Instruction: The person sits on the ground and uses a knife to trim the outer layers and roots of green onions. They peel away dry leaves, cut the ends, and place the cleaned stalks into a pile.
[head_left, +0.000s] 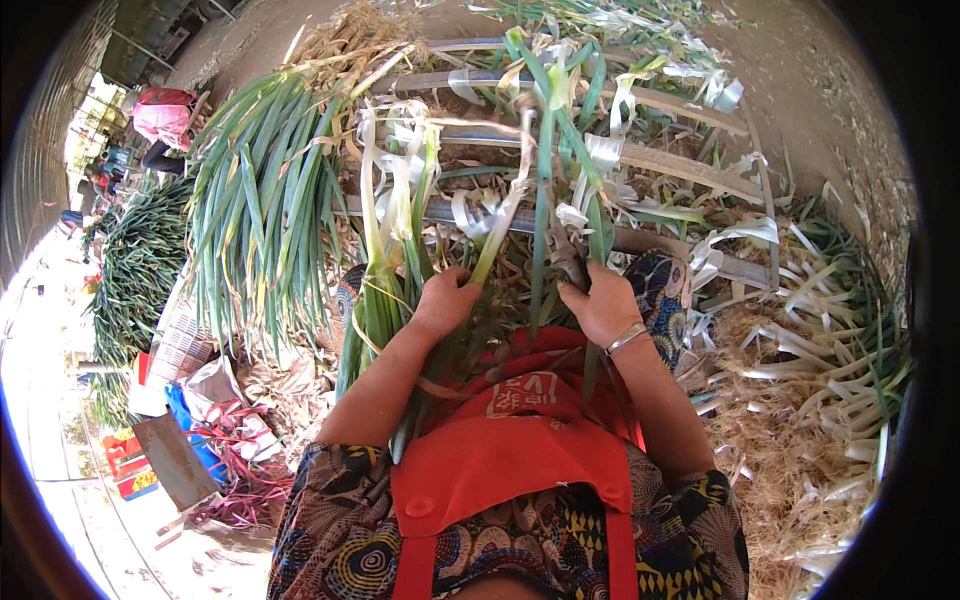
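My left hand (448, 301) grips a green onion stalk (501, 223) near its green part. The pale end points away from me and is blurred at the tip. Several peeled green onions (384, 279) lie just left of that hand, over my lap. In my right hand (606, 306) is a dark metal hand tool (565, 255); its exact kind is unclear. Long green leaves (546, 202) hang beside the tool. In front of both hands runs a slatted rack (690, 174) strewn with leaf scraps and white peelings (604, 151).
A heap of unpeeled green onions (262, 202) droops at the left of the rack. Rooted green onions (810, 360) are piled at my right. Pink ties (244, 450) and a rusty metal plate (174, 459) lie at left. Another person (163, 120) sits farther off.
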